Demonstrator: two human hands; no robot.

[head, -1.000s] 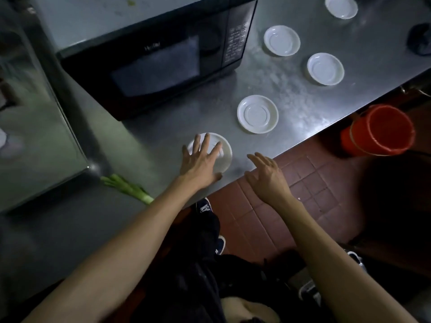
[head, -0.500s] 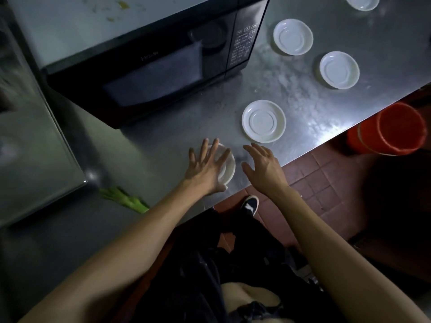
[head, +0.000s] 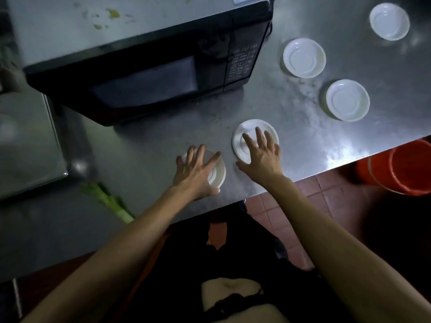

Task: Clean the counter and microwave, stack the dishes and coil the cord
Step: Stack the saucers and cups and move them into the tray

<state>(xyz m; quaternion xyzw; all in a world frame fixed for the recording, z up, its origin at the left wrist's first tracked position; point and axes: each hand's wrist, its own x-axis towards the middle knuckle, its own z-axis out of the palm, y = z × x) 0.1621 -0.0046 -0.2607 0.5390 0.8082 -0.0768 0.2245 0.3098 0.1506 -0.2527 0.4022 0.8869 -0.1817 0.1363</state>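
The right hand (head: 261, 157) is now reaching onto a second saucer (head: 247, 129) beside the left hand (head: 197, 173), which is spreading flat over the first saucer (head: 218, 174). Both hands are lying wide, gripping nothing. Glazed, breakable, probably slippery: lifting by the rims looks safest.

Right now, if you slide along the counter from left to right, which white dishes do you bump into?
Saucer under the left hand → saucer under the right hand → saucer by the microwave → next saucer → far saucer.
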